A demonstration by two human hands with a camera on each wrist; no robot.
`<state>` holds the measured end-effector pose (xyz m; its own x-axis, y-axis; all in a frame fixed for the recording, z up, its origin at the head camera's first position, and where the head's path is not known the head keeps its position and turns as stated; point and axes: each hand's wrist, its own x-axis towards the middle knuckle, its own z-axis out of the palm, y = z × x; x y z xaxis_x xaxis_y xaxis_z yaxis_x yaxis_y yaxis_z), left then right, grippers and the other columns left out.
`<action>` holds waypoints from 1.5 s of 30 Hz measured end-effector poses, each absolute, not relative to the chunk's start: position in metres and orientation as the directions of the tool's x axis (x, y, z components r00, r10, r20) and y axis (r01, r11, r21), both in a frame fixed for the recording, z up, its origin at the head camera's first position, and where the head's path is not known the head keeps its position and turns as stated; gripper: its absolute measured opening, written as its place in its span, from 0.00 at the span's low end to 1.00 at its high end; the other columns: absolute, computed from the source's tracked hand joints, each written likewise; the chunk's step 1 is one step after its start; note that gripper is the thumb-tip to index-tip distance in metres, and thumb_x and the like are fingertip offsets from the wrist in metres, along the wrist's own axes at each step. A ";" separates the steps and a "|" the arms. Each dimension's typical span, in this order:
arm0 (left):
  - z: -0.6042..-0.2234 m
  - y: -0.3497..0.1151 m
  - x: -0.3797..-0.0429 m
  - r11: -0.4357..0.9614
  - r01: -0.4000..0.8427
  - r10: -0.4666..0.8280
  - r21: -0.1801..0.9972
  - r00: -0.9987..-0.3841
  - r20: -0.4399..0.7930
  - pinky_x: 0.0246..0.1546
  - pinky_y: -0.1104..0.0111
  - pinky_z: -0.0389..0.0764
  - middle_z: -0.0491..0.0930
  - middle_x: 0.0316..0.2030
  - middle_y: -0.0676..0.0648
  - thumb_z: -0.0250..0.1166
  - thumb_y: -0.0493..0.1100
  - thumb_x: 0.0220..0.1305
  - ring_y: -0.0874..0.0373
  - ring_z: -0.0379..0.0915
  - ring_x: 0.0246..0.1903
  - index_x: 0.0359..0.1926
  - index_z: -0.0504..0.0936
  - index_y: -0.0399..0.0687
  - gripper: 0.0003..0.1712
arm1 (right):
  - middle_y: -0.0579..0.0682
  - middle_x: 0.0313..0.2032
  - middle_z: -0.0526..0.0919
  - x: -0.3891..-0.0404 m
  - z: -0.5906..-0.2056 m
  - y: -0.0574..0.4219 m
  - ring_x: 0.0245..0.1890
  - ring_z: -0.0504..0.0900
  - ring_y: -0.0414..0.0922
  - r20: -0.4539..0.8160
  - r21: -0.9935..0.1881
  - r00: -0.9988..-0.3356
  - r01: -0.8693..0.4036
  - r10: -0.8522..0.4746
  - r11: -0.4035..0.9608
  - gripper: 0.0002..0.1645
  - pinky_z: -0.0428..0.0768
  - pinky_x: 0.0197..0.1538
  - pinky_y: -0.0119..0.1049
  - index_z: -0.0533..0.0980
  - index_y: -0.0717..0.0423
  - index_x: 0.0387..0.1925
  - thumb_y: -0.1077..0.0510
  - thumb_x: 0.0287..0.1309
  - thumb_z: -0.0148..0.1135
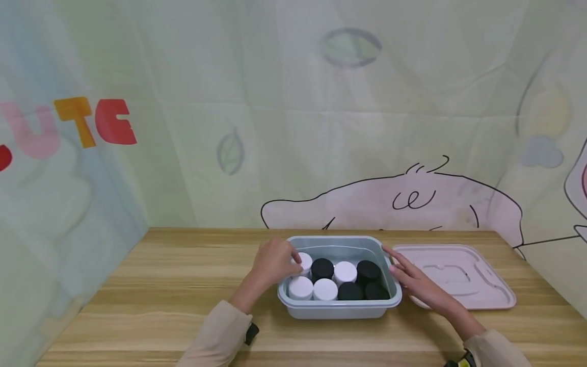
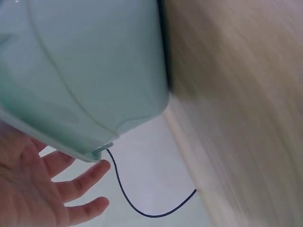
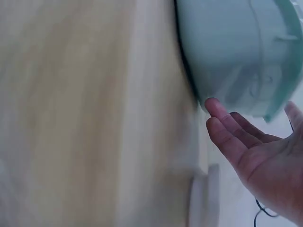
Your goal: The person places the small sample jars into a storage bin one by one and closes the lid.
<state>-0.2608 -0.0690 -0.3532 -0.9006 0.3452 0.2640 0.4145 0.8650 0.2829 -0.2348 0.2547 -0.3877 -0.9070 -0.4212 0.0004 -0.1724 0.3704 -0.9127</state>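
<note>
A pale blue-green plastic bin [image 1: 337, 309] holds several round-topped cylinders in two rows, some white and some black. My left hand [image 1: 274, 261] reaches over the bin's left rim. Its thumb and forefinger pinch a white cylinder [image 1: 306, 261] in the back left corner, partly hidden by them. In the left wrist view, the other fingers [image 2: 81, 183] spread outside the rim. My right hand [image 1: 419, 283] lies along the bin's right side with extended fingers. The right wrist view has those fingertips [image 3: 214, 108] at the bin's wall.
A pale pink lid [image 1: 458, 275] lies flat on the wooden table [image 1: 183, 285], right of the bin and partly behind my right hand. Beyond the table's back edge hangs a printed cloth backdrop [image 1: 284, 112].
</note>
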 end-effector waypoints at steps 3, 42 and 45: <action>-0.350 -0.069 -0.259 0.847 0.412 0.329 0.336 -0.903 0.276 0.29 0.67 0.68 0.83 0.28 0.51 0.71 0.47 0.45 0.59 0.71 0.29 0.27 0.86 0.50 0.07 | 0.75 0.58 0.60 -0.235 -0.383 0.266 0.47 0.77 0.52 0.019 -0.919 -0.917 -0.173 -0.399 0.355 0.34 0.75 0.49 0.50 0.41 0.58 0.69 0.50 0.69 0.37; -0.339 0.154 -0.193 0.317 0.252 0.351 0.914 -0.927 0.133 0.51 0.70 0.68 0.68 0.56 0.54 0.68 0.50 0.49 0.63 0.64 0.54 0.62 0.64 0.55 0.38 | 0.22 0.45 0.67 -0.256 -0.416 0.452 0.42 0.67 0.22 0.133 -0.819 -0.991 -0.098 0.021 0.565 0.20 0.70 0.38 0.20 0.69 0.40 0.56 0.44 0.65 0.44; -0.344 0.169 -0.193 0.229 0.113 0.272 0.967 -0.961 0.048 0.51 0.70 0.68 0.70 0.54 0.53 0.70 0.46 0.46 0.62 0.65 0.53 0.60 0.66 0.56 0.38 | 0.43 0.55 0.68 -0.265 -0.428 0.466 0.52 0.68 0.42 0.121 -0.760 -0.987 -0.026 0.102 0.650 0.31 0.71 0.47 0.38 0.64 0.49 0.62 0.39 0.64 0.41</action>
<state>-0.1932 0.1693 -0.3441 -0.9613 0.2715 0.0475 0.1125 0.2292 0.9669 -0.2655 0.4664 -0.4282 -0.9874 0.1021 0.1211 -0.0261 0.6495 -0.7599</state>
